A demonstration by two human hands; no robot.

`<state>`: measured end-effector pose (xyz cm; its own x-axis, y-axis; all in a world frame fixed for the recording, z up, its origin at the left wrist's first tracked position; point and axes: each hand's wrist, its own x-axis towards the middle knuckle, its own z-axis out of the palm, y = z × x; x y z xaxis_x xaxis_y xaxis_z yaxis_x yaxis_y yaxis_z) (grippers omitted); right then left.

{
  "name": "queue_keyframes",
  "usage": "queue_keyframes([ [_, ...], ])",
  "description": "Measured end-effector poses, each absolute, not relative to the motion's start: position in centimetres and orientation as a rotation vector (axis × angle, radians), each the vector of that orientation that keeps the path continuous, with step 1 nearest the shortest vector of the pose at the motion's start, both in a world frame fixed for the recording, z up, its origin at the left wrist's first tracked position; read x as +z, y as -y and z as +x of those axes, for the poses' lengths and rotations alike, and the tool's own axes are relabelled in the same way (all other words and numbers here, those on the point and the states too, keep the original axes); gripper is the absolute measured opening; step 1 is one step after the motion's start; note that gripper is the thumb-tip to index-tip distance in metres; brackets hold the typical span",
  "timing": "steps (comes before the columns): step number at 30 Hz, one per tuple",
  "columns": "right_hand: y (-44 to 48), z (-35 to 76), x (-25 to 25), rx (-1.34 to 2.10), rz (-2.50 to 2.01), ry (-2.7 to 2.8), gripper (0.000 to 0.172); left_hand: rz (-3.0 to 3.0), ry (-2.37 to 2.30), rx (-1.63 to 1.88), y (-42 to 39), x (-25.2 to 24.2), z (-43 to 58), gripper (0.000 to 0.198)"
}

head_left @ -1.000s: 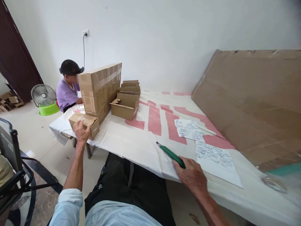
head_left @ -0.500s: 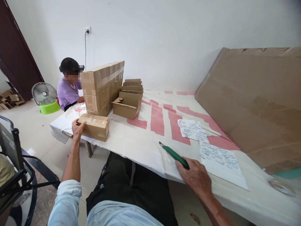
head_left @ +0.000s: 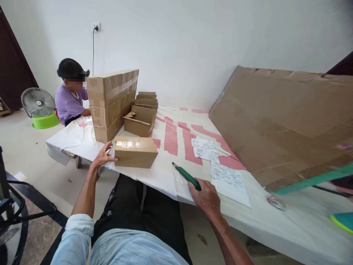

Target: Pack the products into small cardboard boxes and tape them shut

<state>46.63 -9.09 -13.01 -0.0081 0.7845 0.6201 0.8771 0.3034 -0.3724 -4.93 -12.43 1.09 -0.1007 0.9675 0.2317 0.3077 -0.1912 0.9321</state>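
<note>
Green cutter point(head_left: 187, 177) clasped in R hand point(head_left: 206, 197); L hand point(head_left: 102, 157), fingers spread, touching taped ctn point(head_left: 135, 157); handwritten sheets point(head_left: 230, 184) illegible

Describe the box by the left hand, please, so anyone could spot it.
Start at the tall stack of taped boxes on the cloth-covered table. By the table's near edge, the box has the left hand at its left end. Unlike those stacked, it sits singly; unlike the open box behind, its taped top is closed.

No words can be read: the scribbles point(head_left: 224, 173) on two white papers point(head_left: 234, 195), right of the middle, are too blurry.
</note>
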Motion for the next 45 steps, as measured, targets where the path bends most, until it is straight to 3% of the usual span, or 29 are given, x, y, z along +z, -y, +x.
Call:
queue_keyframes([
  [3,9.2,46.4,-12.8,-0.135,-1.501,1.789,0.038,1.565,-1.280,1.208,11.4,1.3,-4.5,0.128],
  [9,9.4,46.1,-12.1,-0.106,-1.499,1.774,0.035,1.574,-1.105,1.178,11.0,1.1,-3.1,0.135],
  [20,9.8,46.5,-12.2,-0.083,-1.523,1.788,0.041,1.667,-1.281,1.471,14.1,-2.0,2.9,0.127],
  [45,10.0,46.8,-11.8,-0.019,-1.559,1.779,0.057,1.837,-1.391,1.724,16.0,-1.0,6.6,0.100],
])
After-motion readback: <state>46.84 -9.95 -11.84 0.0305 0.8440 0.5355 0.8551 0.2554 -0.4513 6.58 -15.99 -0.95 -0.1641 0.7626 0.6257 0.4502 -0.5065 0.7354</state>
